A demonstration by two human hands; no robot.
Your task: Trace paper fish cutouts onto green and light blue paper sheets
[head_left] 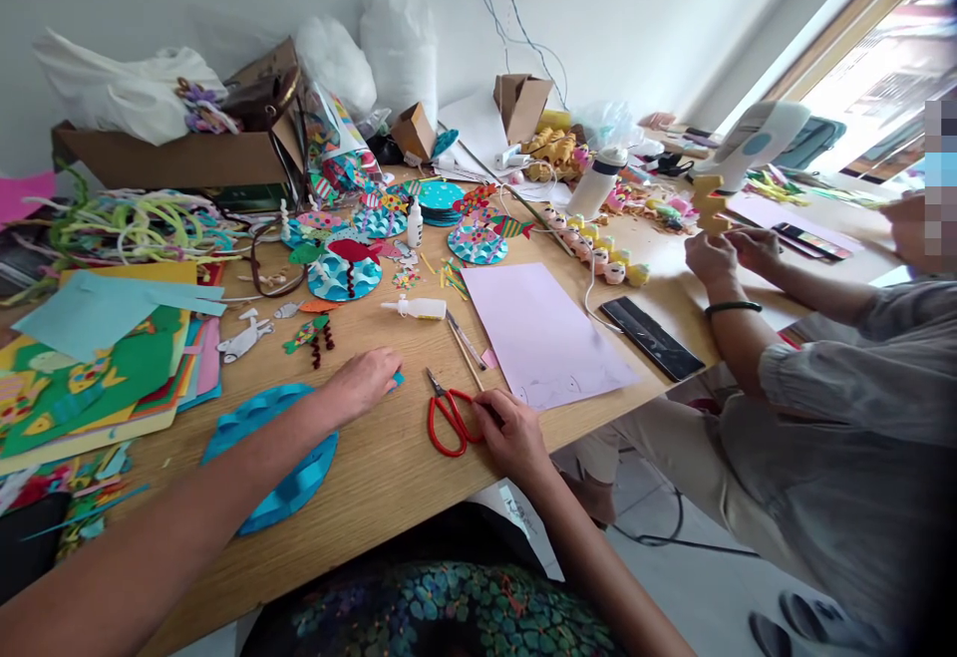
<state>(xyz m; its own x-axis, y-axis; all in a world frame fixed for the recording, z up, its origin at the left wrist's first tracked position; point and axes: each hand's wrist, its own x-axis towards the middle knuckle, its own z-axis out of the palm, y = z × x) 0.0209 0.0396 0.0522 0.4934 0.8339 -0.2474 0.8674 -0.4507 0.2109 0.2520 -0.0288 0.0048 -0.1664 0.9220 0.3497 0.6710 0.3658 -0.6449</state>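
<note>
My left hand (366, 381) rests low over the table with its fingers together, a small blue paper piece (398, 380) showing at the fingertips. Under my left forearm lies a round blue paper disc (299, 473) with raised wavy strips. My right hand (514, 430) is closed at the table's front edge, its fingertips around the lower end of a thin wooden stick (467, 354). Just left of those fingers, touching or nearly so, are red-handled scissors (447, 423), blades slightly apart. A pen (465, 340) lies beside the stick, and a white glue bottle (419, 309) lies above it.
A lilac sheet (545, 338) and a black phone (652, 338) lie to the right. Colored paper (97, 378) is stacked left. Decorated blue discs (344, 273) stand behind. A co-worker's hands (722, 258) hold a yellow piece (710, 203) at the right.
</note>
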